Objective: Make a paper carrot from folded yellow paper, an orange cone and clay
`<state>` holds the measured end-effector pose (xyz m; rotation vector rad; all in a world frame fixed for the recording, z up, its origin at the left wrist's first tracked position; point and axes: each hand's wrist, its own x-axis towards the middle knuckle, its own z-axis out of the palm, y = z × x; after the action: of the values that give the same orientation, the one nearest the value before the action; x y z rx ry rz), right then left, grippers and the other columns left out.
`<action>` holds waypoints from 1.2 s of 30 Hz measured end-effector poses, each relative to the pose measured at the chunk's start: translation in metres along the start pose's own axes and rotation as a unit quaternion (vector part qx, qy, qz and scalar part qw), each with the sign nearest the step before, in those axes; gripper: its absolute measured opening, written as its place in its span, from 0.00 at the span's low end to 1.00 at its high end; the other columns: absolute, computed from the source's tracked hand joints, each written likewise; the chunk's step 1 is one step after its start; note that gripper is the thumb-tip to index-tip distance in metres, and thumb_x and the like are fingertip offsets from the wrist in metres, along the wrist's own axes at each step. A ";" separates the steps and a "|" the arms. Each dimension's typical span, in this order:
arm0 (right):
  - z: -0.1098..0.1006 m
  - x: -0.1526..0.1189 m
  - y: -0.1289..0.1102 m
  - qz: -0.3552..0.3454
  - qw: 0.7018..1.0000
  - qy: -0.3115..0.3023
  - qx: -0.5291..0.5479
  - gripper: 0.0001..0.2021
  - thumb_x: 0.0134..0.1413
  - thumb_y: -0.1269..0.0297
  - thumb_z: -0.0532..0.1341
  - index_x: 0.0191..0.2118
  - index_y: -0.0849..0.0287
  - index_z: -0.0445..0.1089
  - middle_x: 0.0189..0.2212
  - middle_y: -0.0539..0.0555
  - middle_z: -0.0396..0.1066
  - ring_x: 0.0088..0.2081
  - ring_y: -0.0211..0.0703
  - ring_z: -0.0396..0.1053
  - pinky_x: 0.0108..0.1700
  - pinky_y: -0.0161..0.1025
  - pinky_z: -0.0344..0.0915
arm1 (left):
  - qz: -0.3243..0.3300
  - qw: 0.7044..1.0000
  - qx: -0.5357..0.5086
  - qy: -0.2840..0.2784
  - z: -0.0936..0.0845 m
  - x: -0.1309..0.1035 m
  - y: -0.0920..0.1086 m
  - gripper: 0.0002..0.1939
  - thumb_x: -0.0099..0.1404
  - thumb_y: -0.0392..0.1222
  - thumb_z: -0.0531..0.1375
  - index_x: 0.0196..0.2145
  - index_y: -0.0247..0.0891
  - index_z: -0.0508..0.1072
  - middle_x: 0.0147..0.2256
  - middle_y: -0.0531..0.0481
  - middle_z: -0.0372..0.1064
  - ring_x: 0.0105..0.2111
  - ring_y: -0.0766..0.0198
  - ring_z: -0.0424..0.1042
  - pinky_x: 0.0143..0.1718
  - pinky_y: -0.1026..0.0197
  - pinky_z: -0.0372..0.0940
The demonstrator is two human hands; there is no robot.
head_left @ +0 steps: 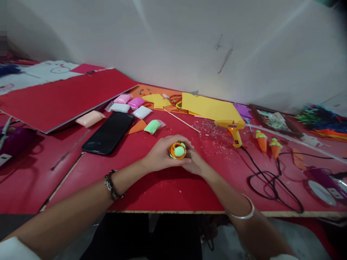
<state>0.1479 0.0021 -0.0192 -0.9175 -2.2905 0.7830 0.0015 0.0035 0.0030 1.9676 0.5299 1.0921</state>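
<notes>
Above the middle of the red table I hold a small orange cone [172,151], its open end facing up towards me. A ball of light green clay [179,151] sits in its mouth, with more green at the rim. My left hand [159,154] is closed round the cone from the left, thumb along its near side. From the right, my right hand [194,161] closes on it too; its fingertips are partly hidden. Just beyond the hands lies a packet of green clay [152,126]. Two similar orange cones with green tops, one [261,141] beside another [275,148], lie at the right.
A yellow glue gun [233,130], its small light lit, rests at the right with a looping black cable [261,169]. On the left are a black phone [110,133], several clay packets [137,103] and a large red board [70,94]. Yellow sheets [211,106] and red-handled scissors [175,99] lie behind.
</notes>
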 end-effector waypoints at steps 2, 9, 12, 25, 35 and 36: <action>0.001 0.002 -0.002 0.021 0.998 0.026 0.059 0.06 0.51 0.65 0.54 0.35 0.60 0.64 0.36 0.55 0.68 0.40 0.42 0.67 0.41 0.39 0.65 | -0.009 1.000 0.001 0.014 0.000 0.000 0.000 0.16 0.52 0.39 0.62 0.39 0.36 0.66 0.36 0.45 0.69 0.38 0.61 0.68 0.41 0.59 0.63; 0.003 0.007 0.001 0.073 0.981 0.118 0.132 0.07 0.47 0.68 0.58 0.35 0.57 0.62 0.38 0.55 0.66 0.42 0.44 0.65 0.43 0.42 0.63 | 0.027 0.996 0.072 0.054 -0.001 0.000 0.005 0.10 0.54 0.37 0.60 0.36 0.39 0.69 0.35 0.48 0.71 0.36 0.62 0.69 0.40 0.60 0.62; -0.002 0.007 -0.001 0.053 0.986 0.122 0.105 0.10 0.43 0.71 0.59 0.36 0.57 0.62 0.38 0.55 0.65 0.42 0.46 0.64 0.45 0.44 0.62 | 0.057 0.993 0.097 0.044 0.001 -0.002 0.006 0.08 0.53 0.38 0.61 0.34 0.40 0.69 0.34 0.49 0.71 0.35 0.62 0.70 0.38 0.61 0.62; 0.001 0.004 -0.008 0.043 0.997 0.018 0.068 0.04 0.50 0.69 0.55 0.33 0.60 0.65 0.31 0.52 0.69 0.34 0.40 0.67 0.37 0.37 0.63 | -0.086 0.972 -0.165 0.141 0.003 0.002 0.009 0.23 0.53 0.35 0.60 0.47 0.39 0.60 0.34 0.50 0.67 0.34 0.64 0.69 0.35 0.64 0.64; -0.005 0.005 -0.023 0.103 0.989 -0.042 0.098 0.07 0.53 0.64 0.54 0.32 0.61 0.65 0.27 0.50 0.68 0.29 0.35 0.64 0.33 0.34 0.60 | -0.209 0.875 -0.339 0.276 -0.003 0.008 -0.001 0.05 0.55 0.37 0.58 0.31 0.37 0.65 0.23 0.57 0.61 0.21 0.74 0.62 0.23 0.72 0.60; -0.005 0.006 -0.024 0.103 0.988 -0.043 0.104 0.07 0.53 0.64 0.54 0.31 0.61 0.65 0.27 0.50 0.68 0.29 0.35 0.64 0.33 0.35 0.60 | -0.218 0.864 -0.357 0.282 -0.004 0.009 -0.002 0.04 0.56 0.38 0.58 0.30 0.37 0.65 0.23 0.57 0.60 0.21 0.75 0.62 0.23 0.72 0.60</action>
<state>0.1378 -0.0062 0.0021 -1.0515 -2.1577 1.1464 0.0035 0.0123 0.0073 0.8169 0.7019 1.3131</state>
